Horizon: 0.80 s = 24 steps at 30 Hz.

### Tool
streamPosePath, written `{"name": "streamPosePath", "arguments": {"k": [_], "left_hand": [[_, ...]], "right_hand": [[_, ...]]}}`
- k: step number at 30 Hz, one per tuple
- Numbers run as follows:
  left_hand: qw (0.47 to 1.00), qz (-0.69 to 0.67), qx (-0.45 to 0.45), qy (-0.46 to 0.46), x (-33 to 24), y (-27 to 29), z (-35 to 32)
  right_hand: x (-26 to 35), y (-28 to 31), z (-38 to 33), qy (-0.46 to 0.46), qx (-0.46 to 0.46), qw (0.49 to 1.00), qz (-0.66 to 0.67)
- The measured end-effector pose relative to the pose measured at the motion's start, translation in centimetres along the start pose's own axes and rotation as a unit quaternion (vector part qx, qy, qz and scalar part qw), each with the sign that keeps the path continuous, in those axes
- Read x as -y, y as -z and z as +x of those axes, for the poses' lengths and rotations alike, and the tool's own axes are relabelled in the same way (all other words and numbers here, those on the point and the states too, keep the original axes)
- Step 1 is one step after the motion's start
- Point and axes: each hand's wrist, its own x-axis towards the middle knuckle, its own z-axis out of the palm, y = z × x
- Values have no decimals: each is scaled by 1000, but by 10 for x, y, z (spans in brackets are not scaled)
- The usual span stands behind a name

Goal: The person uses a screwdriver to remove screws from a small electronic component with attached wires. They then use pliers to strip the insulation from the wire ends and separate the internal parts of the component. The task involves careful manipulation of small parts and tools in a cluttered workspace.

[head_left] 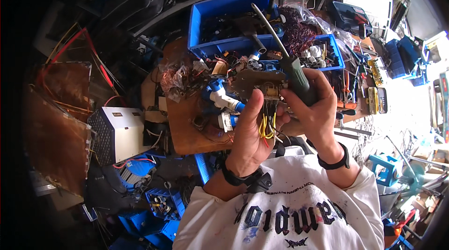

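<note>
Cluttered wooden table with blue bins, white-blue plugs

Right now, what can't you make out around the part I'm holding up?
Head view only:
- Circuit board: lower edge hidden behind the left hand.
- Yellow wires: their ends hidden by the palm.
- Soldering iron: grip partly wrapped by the right hand; tip contact too small.
- Blue bin: contents too cluttered.

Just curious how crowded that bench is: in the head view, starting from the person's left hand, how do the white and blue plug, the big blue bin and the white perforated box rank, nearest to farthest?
From the left hand:
1. White and blue plug, just up and to its left on the wooden board.
2. Big blue bin, farther up, at the back of the bench.
3. White perforated box, far off to the left, beyond the board's edge.
</note>
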Motion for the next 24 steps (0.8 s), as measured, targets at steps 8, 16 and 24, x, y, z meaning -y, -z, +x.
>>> {"name": "streamPosePath", "arguments": {"k": [8,16,24], "left_hand": [[1000,17,-12,-6,-6,0,-3],[1000,18,-14,12,-8,-2,-7],[989,-145,13,32,-20,14,-1]], "right_hand": [[10,1,4,0,-2,1000,-21],[18,7,14,-28,40,998,-35],[22,21,-2,-98,84,984,121]]}}
